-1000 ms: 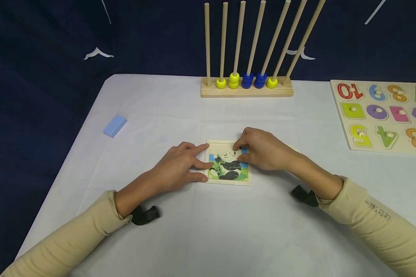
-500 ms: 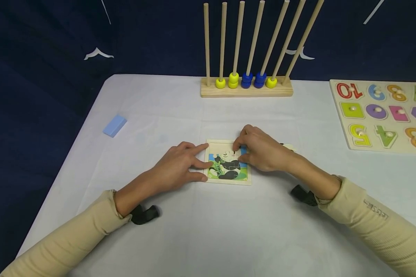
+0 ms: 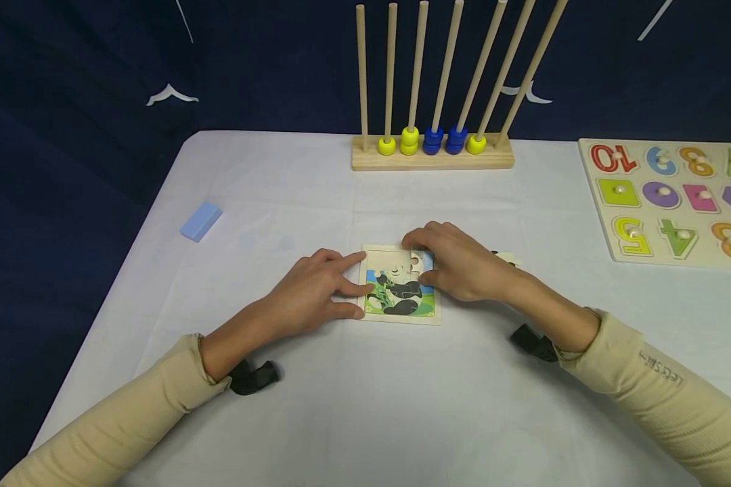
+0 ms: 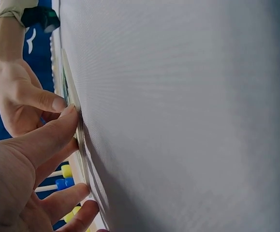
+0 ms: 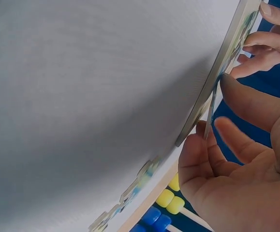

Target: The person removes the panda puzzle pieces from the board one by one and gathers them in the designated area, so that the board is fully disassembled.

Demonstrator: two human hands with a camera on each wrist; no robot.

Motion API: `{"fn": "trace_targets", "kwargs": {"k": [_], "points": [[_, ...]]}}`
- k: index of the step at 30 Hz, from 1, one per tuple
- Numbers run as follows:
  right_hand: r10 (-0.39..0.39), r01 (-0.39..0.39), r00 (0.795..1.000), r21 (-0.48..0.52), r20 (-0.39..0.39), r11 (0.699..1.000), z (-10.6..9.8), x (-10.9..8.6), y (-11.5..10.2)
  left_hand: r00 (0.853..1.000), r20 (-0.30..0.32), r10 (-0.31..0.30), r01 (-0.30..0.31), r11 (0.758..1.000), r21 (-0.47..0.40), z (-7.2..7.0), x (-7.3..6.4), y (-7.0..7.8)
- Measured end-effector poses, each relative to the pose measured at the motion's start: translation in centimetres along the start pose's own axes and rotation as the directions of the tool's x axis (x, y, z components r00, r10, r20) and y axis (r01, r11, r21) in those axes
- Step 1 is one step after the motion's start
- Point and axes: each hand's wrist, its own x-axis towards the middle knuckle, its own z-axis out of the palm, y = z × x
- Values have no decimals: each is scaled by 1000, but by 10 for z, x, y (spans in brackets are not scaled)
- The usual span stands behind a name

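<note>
A panda jigsaw puzzle [image 3: 404, 297] lies flat on the white-covered tabletop [image 3: 317, 433], its black-and-white bear set among green leaves and blue patches. Its pale wooden tray [image 3: 402, 320] shows plain along the top. The left hand [image 3: 307, 292] spreads its fairly straight fingers against the tray's left edge. The right hand [image 3: 463, 265] pinches a thin jigsaw piece [image 5: 211, 113], tilted up over the upper right corner.

Head view looks fwd/down over table [image 3: 341, 412]; L/R wrist views, v. close, share puzzle [image 3: 403, 307] edge-on.
</note>
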Motion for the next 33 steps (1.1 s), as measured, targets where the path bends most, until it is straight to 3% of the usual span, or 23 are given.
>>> {"fn": "trace_targets", "kwargs": {"k": [7,14,33], "points": [[48,-48,998,0,28,999,-5,-2,-1,1000,-7,5,-5,1000,-4,1,-1,0],[-6,5,999,15,40,1000,-9,-6,4,1000,-10,6,-6,1000,-5,0,-1,1],[31,-31,999,-16,-9,999,-5,-4,3,1000,-15,12,-12,1000,-2,1,-1,0]]}}
